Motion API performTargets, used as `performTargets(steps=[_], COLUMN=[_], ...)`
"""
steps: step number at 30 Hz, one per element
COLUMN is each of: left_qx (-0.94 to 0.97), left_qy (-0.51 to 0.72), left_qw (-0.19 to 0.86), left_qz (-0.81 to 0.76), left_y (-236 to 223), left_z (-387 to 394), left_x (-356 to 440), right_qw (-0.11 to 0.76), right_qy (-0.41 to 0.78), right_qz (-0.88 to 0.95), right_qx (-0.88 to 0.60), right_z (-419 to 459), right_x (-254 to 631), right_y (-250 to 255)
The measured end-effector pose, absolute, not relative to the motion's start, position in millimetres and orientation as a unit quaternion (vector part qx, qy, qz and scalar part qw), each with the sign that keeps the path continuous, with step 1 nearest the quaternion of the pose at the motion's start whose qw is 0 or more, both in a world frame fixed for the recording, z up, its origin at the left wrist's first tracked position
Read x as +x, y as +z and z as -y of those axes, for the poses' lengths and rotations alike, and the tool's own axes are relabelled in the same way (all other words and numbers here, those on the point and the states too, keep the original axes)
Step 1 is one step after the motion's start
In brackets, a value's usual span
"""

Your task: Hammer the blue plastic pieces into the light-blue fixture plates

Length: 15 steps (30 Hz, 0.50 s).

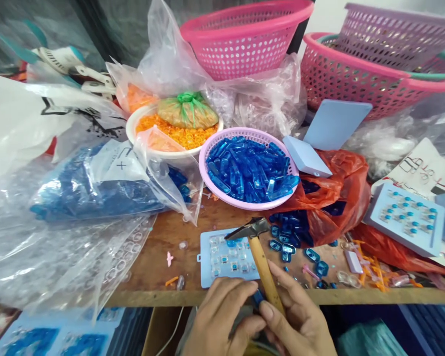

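My right hand (pixel 296 316) is closed round the wooden handle of a hammer (pixel 261 262). The hammer's dark metal head lies over the upper right of a light-blue plastic tray (pixel 204 269) on the bench. Its slots hold clear pieces with blue centres. Between my hands, a small dark-blue plastic piece (pixel 258 297) is pinched at the fingertips of my left hand (pixel 222 314), close to my right thumb. Part of that piece is hidden by fingers. Behind the hammer stands a lilac basket (pixel 203 170) full of long blue translucent parts (pixel 244 165).
An orange-red bag (pixel 341 183) with blue caps spills onto the bench at right, beside loose orange and pink bits. A light-blue block (pixel 378 217) with pegs stands farther right. Left lie plastic bags (pixel 77 198); a white bowl (pixel 131 131) and pink baskets (pixel 244 54) stand behind.
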<state>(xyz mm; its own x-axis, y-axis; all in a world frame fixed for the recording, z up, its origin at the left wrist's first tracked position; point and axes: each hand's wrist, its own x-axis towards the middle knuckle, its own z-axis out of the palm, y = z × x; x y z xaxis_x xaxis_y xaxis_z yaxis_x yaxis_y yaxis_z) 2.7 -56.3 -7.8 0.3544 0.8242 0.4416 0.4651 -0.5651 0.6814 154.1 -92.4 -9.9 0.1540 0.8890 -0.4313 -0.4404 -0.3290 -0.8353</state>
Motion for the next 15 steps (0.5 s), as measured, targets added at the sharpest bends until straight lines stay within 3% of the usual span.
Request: performTargets(steps=[8, 15], left_qx=[0.783, 0.787], left_qy=[0.379, 0.310], left_qw=[0.166, 0.120], left_qz=[-0.464, -0.519], left_y=[-6.7, -16.0], left_z=[47.9, 37.6], left_x=[-7.9, -13.7], right_qw=[0.490, 0.482], right_qy=[0.582, 0.378], right_qz=[0.389, 0.480], right_qx=[-0.520, -0.628], right_z=[77.7, 89.0], right_x=[153.9, 171.0], right_y=[-31.6, -46.7])
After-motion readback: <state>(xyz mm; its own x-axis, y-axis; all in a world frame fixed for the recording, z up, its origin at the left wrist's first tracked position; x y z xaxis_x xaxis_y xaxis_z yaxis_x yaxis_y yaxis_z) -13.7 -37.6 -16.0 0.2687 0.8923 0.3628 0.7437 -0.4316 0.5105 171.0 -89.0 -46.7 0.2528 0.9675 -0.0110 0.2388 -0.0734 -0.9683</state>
